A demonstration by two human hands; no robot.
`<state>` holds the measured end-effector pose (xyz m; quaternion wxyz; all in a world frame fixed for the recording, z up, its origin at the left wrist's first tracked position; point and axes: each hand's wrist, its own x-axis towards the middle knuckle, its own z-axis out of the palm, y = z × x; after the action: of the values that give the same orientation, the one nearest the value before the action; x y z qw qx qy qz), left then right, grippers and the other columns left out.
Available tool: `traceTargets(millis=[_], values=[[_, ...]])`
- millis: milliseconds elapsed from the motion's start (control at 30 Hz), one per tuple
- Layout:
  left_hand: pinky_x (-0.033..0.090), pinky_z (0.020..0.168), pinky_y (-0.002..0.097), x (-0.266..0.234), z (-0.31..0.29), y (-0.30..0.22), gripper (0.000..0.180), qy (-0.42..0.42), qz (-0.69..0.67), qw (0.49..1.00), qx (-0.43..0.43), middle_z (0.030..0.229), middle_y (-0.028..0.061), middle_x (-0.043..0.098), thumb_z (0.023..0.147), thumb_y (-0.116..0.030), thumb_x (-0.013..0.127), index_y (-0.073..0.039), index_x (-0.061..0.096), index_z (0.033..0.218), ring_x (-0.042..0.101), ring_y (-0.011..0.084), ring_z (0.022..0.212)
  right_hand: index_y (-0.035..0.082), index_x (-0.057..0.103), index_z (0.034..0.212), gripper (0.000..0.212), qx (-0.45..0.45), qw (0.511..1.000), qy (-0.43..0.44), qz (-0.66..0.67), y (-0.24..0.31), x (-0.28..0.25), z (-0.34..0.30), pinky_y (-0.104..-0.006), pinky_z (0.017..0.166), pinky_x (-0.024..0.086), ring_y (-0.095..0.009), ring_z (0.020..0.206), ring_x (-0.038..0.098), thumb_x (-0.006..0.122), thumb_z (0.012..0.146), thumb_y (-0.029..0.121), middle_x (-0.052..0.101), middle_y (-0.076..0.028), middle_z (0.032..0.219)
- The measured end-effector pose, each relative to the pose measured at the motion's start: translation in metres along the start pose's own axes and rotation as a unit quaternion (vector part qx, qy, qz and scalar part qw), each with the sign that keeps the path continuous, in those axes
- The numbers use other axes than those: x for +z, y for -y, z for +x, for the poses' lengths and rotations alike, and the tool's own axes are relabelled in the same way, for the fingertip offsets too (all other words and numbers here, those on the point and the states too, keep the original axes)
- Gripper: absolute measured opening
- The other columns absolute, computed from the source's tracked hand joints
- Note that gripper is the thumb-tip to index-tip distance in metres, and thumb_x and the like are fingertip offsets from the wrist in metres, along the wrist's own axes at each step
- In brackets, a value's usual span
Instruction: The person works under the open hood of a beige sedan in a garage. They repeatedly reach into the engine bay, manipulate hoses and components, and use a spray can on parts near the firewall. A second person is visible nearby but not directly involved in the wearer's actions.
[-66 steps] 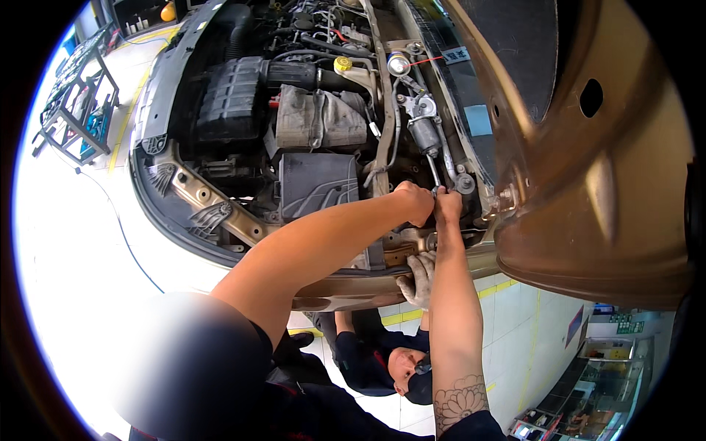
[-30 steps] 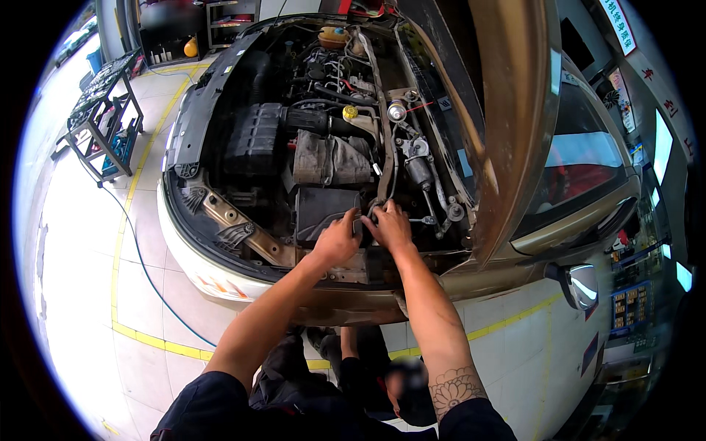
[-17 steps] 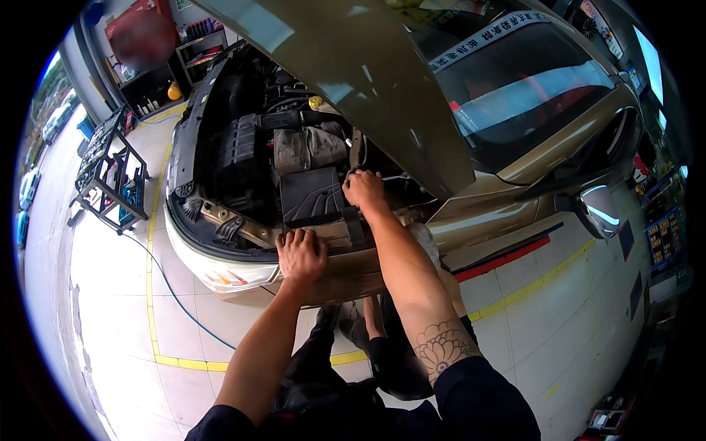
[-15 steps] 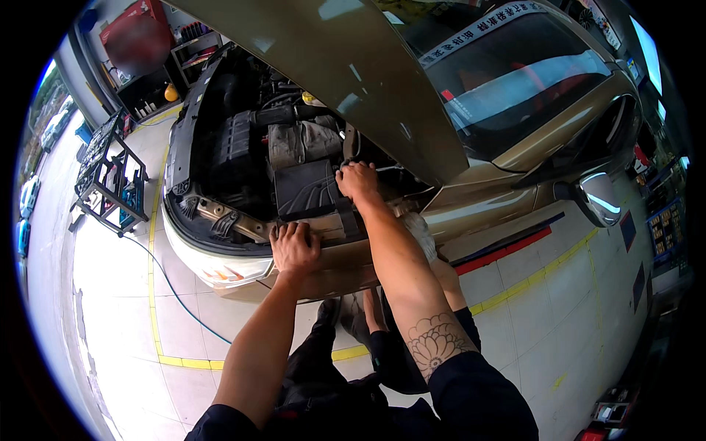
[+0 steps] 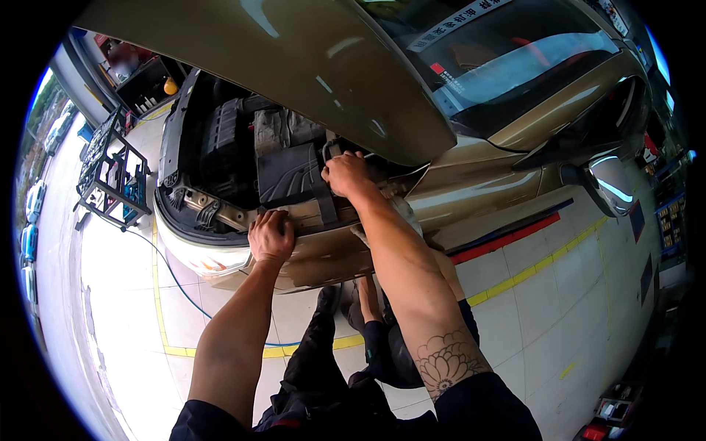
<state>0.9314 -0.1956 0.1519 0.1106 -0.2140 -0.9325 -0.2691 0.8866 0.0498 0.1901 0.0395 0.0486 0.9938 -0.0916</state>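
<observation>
A gold car's front fender lies before me, under its raised hood. My left hand is closed over the fender's upper edge beside the headlight, fingers bent inward. Farther along, my right hand curls at the inner edge of the engine bay, below the hood; whatever its fingers hold is hidden. Between my hands, inside the bay, sits a black ribbed-top box with a grey fabric-like cover behind it. Another person's light glove touches the fender beside my right forearm.
The other person's forearm and dark clothing are low beside my legs. A black tool cart stands at the left, a blue hose running from it over the floor. To the right are a red strip and the side mirror.
The view has shifted, so the hood covers more of the picture and hides more of the engine bay. Both hands stay at nearly the same places on the car.
</observation>
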Motion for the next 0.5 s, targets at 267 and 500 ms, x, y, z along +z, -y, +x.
traceTargets(millis=[267, 500], values=[[0.047, 0.093, 0.0431, 0.000, -0.004, 0.014, 0.025, -0.026, -0.002, 1.000, 0.001, 0.103, 0.0088, 0.071, 0.084, -0.022, 0.058, -0.009, 0.073, 0.101, 0.063, 0.0310, 0.103, 0.004, 0.063, 0.124, 0.044, -0.079, 0.995, 0.064, -0.023, -0.008, -0.023, -0.017, -0.0479, 0.108, 0.040, -0.034, 0.127, 0.053, 0.054, 0.100, 0.040, 0.057, -0.018, 0.135], [0.047, 0.092, 0.0423, -0.003, -0.002, 0.007, 0.023, -0.043, -0.018, 0.999, 0.014, 0.103, 0.0084, 0.071, 0.083, -0.020, 0.060, -0.009, 0.073, 0.099, 0.064, 0.0303, 0.102, 0.012, 0.058, 0.130, 0.042, 0.004, 0.969, -0.139, -0.203, 0.002, 0.022, 0.051, -0.0495, 0.098, 0.048, -0.035, 0.128, 0.049, 0.058, 0.099, 0.040, 0.051, -0.016, 0.137]])
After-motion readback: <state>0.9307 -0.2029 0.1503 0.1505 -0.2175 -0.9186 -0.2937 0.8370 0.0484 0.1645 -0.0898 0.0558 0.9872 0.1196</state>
